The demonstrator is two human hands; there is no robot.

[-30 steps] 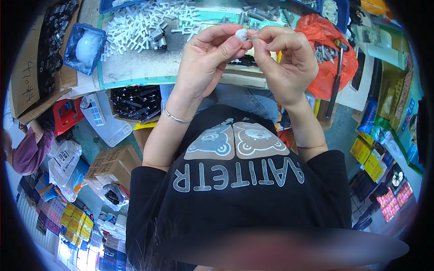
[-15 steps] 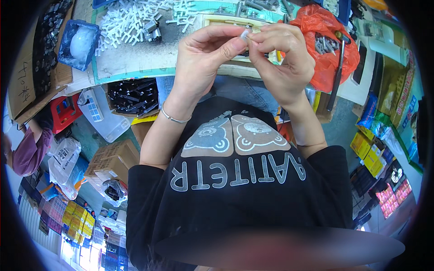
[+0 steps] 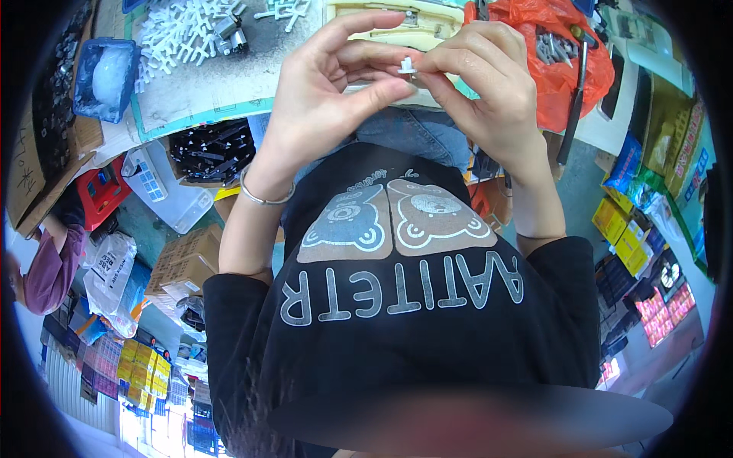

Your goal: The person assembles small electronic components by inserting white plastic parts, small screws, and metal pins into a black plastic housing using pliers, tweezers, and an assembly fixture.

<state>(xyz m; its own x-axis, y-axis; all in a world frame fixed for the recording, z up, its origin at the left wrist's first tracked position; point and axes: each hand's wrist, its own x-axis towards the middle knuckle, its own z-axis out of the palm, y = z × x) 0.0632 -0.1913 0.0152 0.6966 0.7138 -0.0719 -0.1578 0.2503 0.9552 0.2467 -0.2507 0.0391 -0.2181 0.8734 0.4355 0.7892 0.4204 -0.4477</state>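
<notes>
Toward the left edge of the surface (image 3: pixel 191 91) sits a blue square plastic tub (image 3: pixel 107 76) holding something white, with a heap of white cross-shaped plastic pieces (image 3: pixel 187 34) just right of it. The left hand (image 3: pixel 324 99), a thin silver bangle (image 3: pixel 263 197) at its wrist, is raised above the surface's near edge; its grip is narrow, thumb and forefinger closed on a small white plastic fitting (image 3: pixel 407 66). The fitting stands roughly upright between both hands, and the right hand (image 3: pixel 489 84) pinches it from the other side, so both are equally near. A cream moulded tray (image 3: pixel 397 27) lies behind, an orange plastic bag of metal parts (image 3: pixel 573 72) farther right.
</notes>
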